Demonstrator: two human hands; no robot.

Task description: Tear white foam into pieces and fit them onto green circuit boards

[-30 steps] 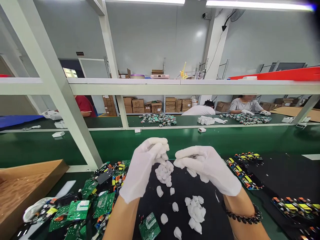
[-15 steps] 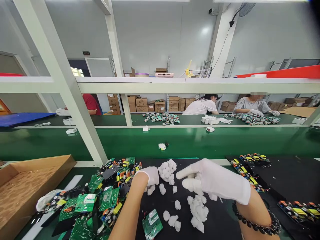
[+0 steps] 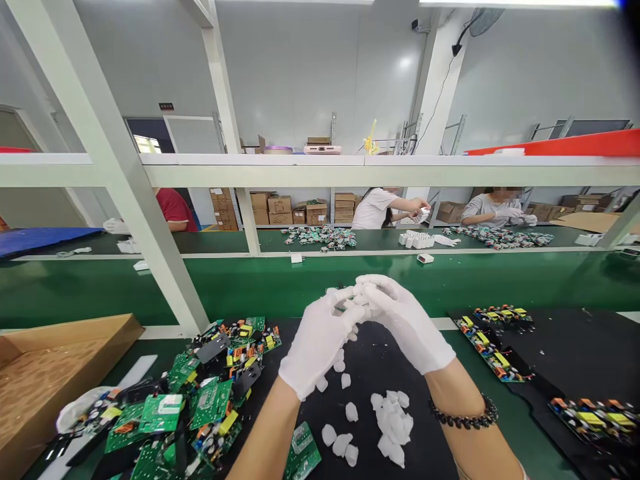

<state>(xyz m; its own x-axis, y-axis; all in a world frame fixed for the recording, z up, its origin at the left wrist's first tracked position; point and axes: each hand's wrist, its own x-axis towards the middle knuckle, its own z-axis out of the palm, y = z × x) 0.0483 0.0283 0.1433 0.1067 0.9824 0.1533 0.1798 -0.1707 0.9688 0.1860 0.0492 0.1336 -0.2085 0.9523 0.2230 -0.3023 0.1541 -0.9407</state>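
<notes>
My left hand (image 3: 325, 337) and my right hand (image 3: 403, 320), both in white gloves, meet over the far part of a black mat (image 3: 367, 373). Their fingers are curled together around small white lumps (image 3: 361, 301); glove and lump blend, so the exact shape is hard to make out. Below the fingers, part of a far cluster of white lumps (image 3: 339, 361) shows beside the left hand, which hides the rest. Nearer me lie a heap of white lumps (image 3: 393, 427), several loose ones (image 3: 341, 445) and a green circuit board (image 3: 303, 453), partly behind my left forearm.
Circuit boards (image 3: 210, 400) are piled at left beside a cardboard box (image 3: 70, 367). Rows of boards with yellow parts (image 3: 493, 350) stand at right. A green conveyor belt (image 3: 270, 280) runs beyond, under a white frame (image 3: 300, 175). Across it, several people work near heaps of boards (image 3: 320, 237).
My hands, apart over the mat before, have come together and moved up toward its far edge, fingers now touching. Across the belt, a person in white has straightened up with arms extended.
</notes>
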